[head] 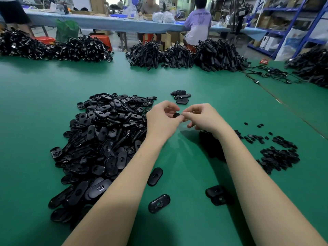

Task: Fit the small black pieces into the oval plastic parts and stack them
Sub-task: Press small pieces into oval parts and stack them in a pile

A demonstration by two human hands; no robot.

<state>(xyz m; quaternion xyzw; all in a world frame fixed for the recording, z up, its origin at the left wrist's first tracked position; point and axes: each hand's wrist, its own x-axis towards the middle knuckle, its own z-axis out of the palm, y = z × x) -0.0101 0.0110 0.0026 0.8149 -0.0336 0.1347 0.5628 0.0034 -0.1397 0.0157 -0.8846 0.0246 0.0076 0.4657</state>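
Observation:
My left hand [162, 119] and my right hand [204, 118] meet above the green table [204, 82], fingers curled. Between their fingertips sits a black oval part [176, 115], mostly hidden; both hands pinch it. A large heap of black oval plastic parts [104, 135] lies to the left of my left arm. Small black pieces [278, 157] lie scattered and heaped to the right of my right arm. Just beyond my hands lies a small group of oval parts [181, 96], partly stacked.
Loose oval parts lie near me: one [155, 176], another [159, 203] and a pair [217, 194]. Piles of black cables [186, 54] line the table's far edge, with more at the left [53, 47] and right [308, 66]. People sit at a blue table behind.

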